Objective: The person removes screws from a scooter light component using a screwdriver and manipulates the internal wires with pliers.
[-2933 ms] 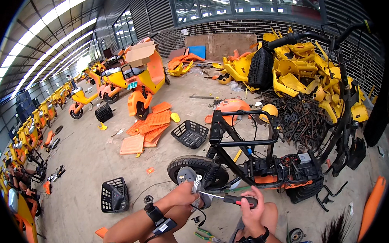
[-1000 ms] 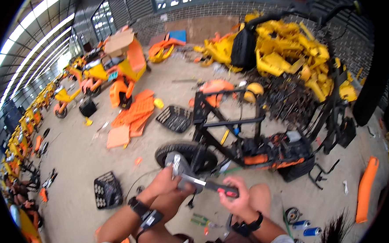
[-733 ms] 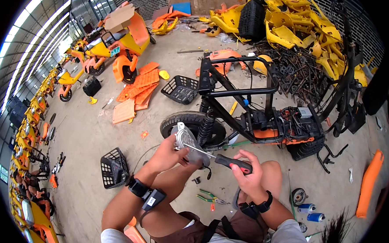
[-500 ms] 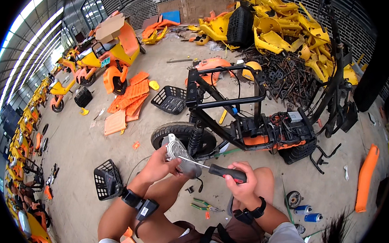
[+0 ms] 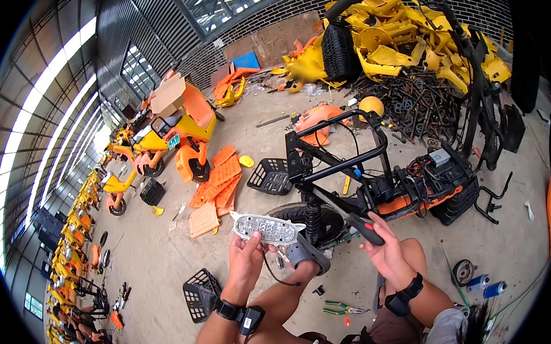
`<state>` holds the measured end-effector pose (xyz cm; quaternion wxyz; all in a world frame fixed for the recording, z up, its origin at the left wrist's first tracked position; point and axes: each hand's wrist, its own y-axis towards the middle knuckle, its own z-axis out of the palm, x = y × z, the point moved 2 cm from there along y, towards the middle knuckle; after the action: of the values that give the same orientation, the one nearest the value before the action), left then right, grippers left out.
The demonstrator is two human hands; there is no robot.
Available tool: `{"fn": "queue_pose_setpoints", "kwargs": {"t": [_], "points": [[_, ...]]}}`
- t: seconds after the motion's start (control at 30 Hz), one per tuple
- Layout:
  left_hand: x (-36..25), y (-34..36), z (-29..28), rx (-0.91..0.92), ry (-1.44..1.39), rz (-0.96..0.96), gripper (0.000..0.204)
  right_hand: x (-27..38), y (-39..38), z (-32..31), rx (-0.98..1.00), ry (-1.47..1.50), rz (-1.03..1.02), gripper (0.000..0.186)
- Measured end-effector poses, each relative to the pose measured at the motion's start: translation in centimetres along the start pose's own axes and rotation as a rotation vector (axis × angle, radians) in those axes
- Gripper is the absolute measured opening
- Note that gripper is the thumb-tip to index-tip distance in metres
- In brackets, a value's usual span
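Note:
My left hand (image 5: 246, 261) grips an oval clear-lensed lamp unit (image 5: 267, 228) with a pale housing, holding it face up above my bent leg and grey shoe (image 5: 308, 254). A thin black wire (image 5: 271, 273) hangs from it. To the right, my right hand (image 5: 385, 250) holds a screwdriver (image 5: 369, 229) by its black and red handle; the shaft points up and left, apart from the lamp. Just beyond both hands stands a stripped black scooter frame (image 5: 368, 151) with a wheel, shock absorber and exposed wiring (image 5: 413, 180).
Black baskets (image 5: 201, 294) (image 5: 268, 175), pliers (image 5: 345, 308) and blue spray cans (image 5: 493, 288) lie on the floor (image 5: 136, 254). Orange panels (image 5: 217, 181) lie behind, near several yellow-orange scooters (image 5: 186, 133). Yellow body parts (image 5: 388, 57) and rusty metal pieces (image 5: 422, 108) are heaped by the brick wall.
The lamp has been raised off my shoe and turned level, face up. The screwdriver tip has left the lamp and swung upward to the right. My view has shifted.

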<state>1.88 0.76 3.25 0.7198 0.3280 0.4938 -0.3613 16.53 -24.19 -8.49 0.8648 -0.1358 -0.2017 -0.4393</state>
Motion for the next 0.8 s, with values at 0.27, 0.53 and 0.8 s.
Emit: {"fn": "queue_pose_setpoints", "kwargs": {"t": [0.27,0.53,0.8], "points": [[1.2,-1.5,3.0,0.256,0.008,-0.090,0.033,-1.7,-0.4,-1.3,0.370,0.120,0.238,0.055],[4.6,-3.0,6.3,0.350,0.114,-0.443,0.034,-0.9,-1.4,0.0,0.339,-0.107,0.322,0.038],[5.3,-2.2,7.0,0.324,0.149,-0.648,0.035,-1.3,-1.0,-0.5,0.159,-0.172,0.327,0.035]]}}
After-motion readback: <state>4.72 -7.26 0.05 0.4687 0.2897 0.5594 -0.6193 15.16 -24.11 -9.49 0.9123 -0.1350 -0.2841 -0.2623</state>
